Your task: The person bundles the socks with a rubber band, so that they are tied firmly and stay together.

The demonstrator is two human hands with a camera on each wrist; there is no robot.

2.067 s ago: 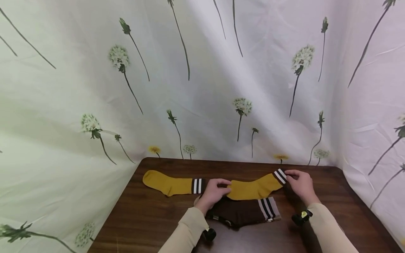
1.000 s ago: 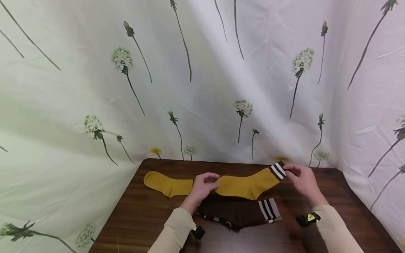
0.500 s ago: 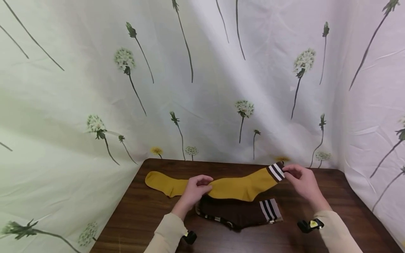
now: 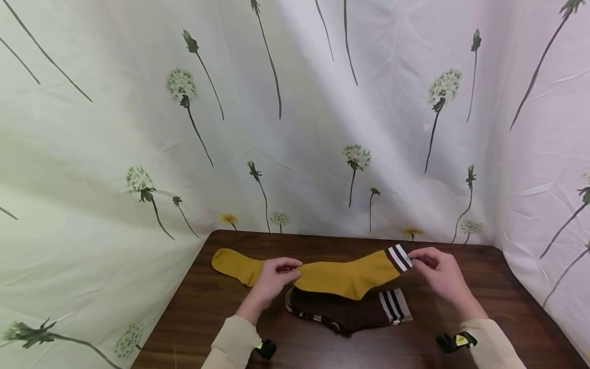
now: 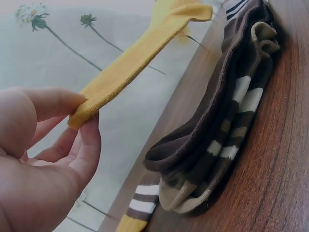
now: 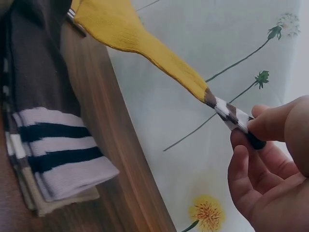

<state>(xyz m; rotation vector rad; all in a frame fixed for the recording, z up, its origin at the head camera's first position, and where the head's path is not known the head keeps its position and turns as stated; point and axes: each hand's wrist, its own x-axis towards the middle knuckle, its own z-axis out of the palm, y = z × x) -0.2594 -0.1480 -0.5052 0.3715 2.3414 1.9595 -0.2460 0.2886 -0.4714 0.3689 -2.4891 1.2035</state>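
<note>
Stretched between both hands is a yellow sock (image 4: 338, 277) with a brown cuff and white stripes, raised off the table. My left hand (image 4: 272, 282) pinches its toe end between thumb and fingers, as the left wrist view shows close up. At the striped cuff, my right hand (image 4: 440, 271) pinches the sock's edge. Just below and nearer to me lies a dark brown sock (image 4: 350, 312) with a grey cuff and dark stripes, on top of a patterned sock (image 5: 236, 130). Another yellow sock (image 4: 235, 265) lies flat at the left, its cuff hidden behind my left hand in the head view.
The socks lie on a dark wooden table (image 4: 193, 318). A white curtain (image 4: 299, 128) printed with dandelions hangs behind the table and along both sides.
The held yellow sock has shifted left and toward me, now partly above the brown sock. Both hands keep their pinch; the left has travelled left, over the other yellow sock's cuff.
</note>
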